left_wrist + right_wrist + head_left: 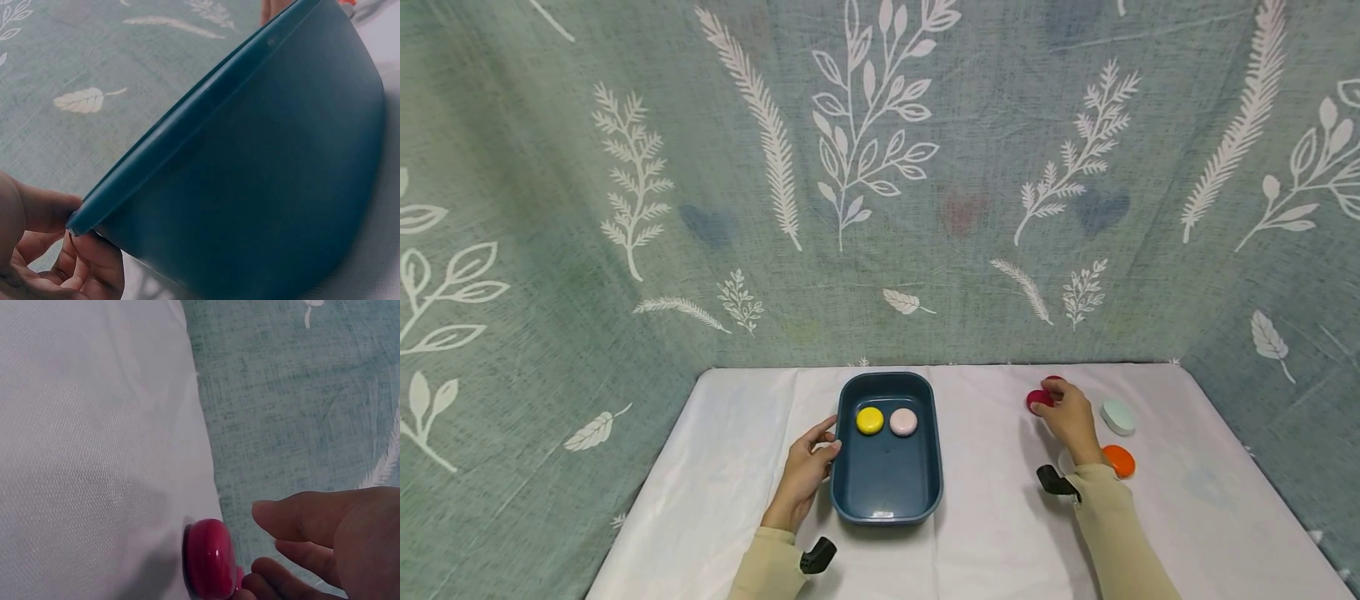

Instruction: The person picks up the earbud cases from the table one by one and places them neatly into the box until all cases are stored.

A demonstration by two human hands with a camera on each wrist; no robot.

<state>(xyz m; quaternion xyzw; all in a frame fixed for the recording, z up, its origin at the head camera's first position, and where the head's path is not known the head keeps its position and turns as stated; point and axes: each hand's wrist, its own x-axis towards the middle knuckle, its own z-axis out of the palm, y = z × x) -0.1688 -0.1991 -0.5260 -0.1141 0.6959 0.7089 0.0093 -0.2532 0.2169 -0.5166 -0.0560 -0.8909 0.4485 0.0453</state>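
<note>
My left hand (807, 473) pinches the blue tray (887, 485) — my right hand (1070, 419), thumb and fingers parted, meets the red discs (210, 559) well right of it — best grip one squarely.

We can read no text, brand or number in any view. A small pale mark (883, 514) at the tray's (887, 483) 6 o'clock end is illegible.

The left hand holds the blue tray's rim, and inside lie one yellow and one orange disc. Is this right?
Not orange: the head view shows a pale pink disc beside the yellow disc in the blue tray, whose rim the left hand holds.
</note>
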